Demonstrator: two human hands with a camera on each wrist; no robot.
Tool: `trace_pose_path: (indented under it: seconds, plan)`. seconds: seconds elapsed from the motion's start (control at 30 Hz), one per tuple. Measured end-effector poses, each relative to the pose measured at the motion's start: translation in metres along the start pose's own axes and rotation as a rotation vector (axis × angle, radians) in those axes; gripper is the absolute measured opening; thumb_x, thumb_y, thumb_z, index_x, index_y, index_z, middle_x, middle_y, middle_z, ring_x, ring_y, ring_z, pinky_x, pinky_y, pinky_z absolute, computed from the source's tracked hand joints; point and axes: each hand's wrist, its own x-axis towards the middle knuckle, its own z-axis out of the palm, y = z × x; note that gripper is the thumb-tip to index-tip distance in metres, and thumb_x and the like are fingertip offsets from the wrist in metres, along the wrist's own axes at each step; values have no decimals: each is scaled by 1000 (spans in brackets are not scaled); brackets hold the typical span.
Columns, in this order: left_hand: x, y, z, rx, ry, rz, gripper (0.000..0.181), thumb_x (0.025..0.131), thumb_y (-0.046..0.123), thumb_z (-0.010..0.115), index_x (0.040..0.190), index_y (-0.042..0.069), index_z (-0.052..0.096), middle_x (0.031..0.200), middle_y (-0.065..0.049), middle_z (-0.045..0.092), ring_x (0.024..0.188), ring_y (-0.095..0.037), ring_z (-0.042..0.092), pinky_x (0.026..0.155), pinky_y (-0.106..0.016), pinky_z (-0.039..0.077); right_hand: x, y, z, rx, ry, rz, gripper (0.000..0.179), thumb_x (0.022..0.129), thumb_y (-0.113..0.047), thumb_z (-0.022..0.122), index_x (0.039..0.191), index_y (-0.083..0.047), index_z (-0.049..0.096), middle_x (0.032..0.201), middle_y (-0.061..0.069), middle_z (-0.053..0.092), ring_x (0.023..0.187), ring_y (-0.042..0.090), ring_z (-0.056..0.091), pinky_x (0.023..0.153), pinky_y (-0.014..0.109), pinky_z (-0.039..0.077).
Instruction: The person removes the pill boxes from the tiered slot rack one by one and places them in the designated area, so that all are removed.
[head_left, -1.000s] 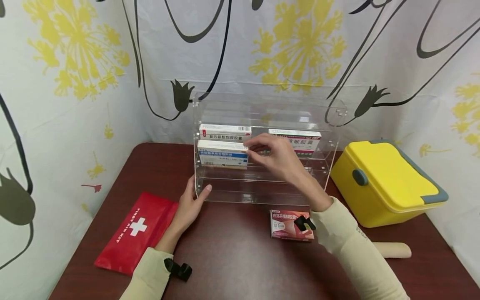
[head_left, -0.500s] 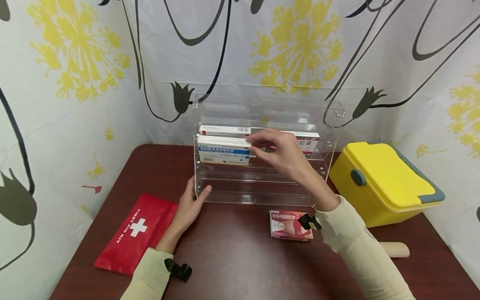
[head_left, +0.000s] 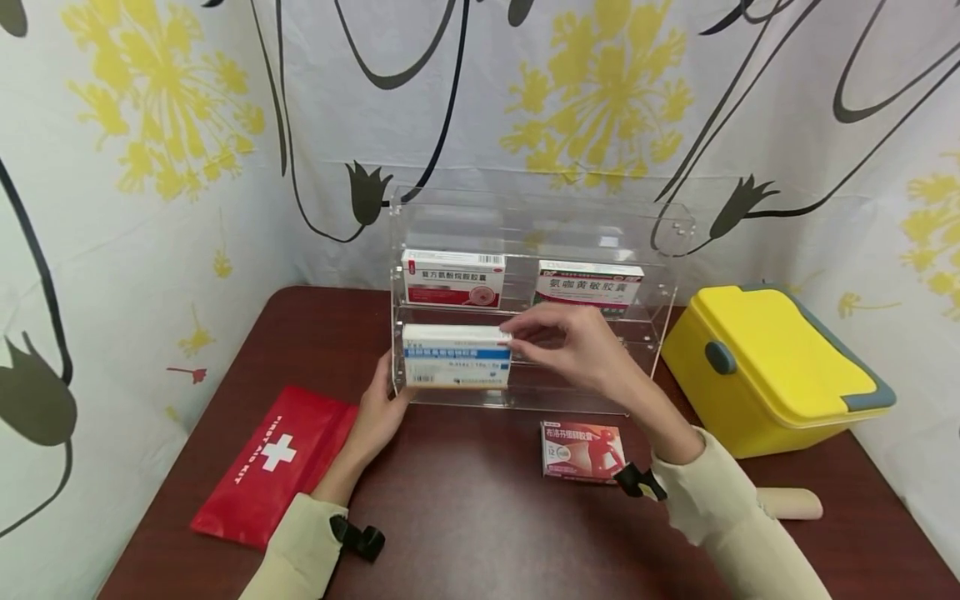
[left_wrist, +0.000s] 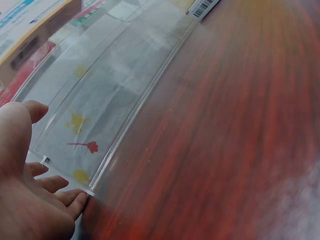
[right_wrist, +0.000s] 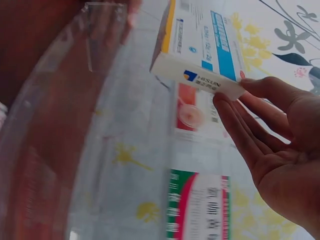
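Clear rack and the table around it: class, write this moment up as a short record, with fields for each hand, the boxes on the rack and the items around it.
left hand: left hand holds the clear rack at its lower left corner
right hand: right hand pinches the blue-striped box by its right end
contact of that box with rack: cannot tell
on one tier: red-and-white box left, green-and-red-edged box right, apart
table, left: red first aid pouch
table, front: pink-red box
table, right: yellow bin, beige cylinder
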Motion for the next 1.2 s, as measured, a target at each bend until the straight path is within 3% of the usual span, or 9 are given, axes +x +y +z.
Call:
trace_pose_path:
  seconds: [0.17,0.43,0.7,1.2]
  plan:
    - [1,0,0,-1,-3,-2,63,99,18,59,154,18,27,146,-11,46,134,-24,41,107,-44,34,-22,9,14,70,-57,73,20,87,-8,76,106,-13,75,100,-4,72,84,10,68,72,29,56]
    - [1,1,1,25,15,-22,71,94,48,63,152,25,31,145,-7,48,132,-17,43,108,-43,33,-53,19,32,149,-119,222,18,88,-12,76,106,-16,76,99,-7,71,81,12,67,71,29,57]
    - [0,-1,0,22,3,-18,73,93,52,61,153,26,29,149,-7,43,135,-21,39,109,-46,32,-75,28,47,135,-178,313,15,89,-17,75,103,-22,76,94,-12,71,75,11,65,64,29,55]
    - [0,1,1,13,6,-21,73,93,52,61,153,25,29,148,-6,44,135,-20,39,109,-45,32,-76,43,63,46,-230,413,10,89,-19,74,98,-23,77,90,-14,70,67,11,55,57,23,45]
